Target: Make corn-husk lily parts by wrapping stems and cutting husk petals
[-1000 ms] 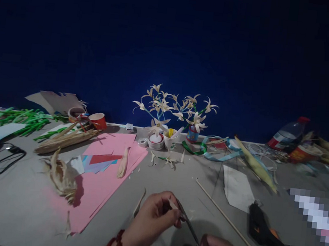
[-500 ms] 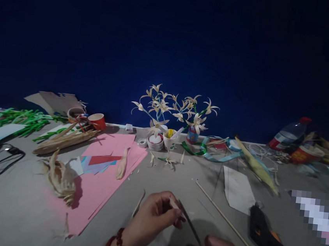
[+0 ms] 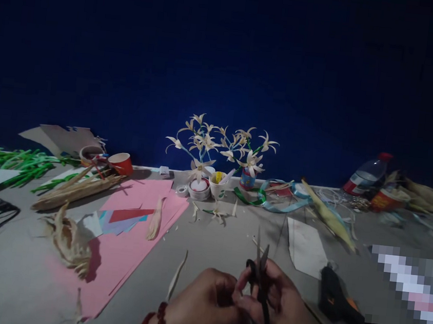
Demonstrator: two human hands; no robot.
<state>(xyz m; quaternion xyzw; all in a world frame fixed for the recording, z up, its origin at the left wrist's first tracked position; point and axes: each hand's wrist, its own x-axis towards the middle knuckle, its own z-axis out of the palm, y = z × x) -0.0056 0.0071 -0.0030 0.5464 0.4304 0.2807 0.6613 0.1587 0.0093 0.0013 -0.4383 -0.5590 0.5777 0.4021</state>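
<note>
Both hands now together above near edge of worktop (image 3: 15, 275); scissors (image 3: 260, 269) swung upright, blades apart, tips up. Right hand (image 3: 282, 305) fingers wrapped round scissor handles. Left hand (image 3: 207, 308) fingers pinched shut; held piece hidden, cannot tell. Scissors judged light, rigid, sharp: grip at handles only. Glue gun (image 3: 335, 301) just right.

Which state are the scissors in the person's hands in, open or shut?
Open. The scissors point up from the right hand, their two blade tips standing slightly apart in a narrow V, with the left hand close beside.
</note>
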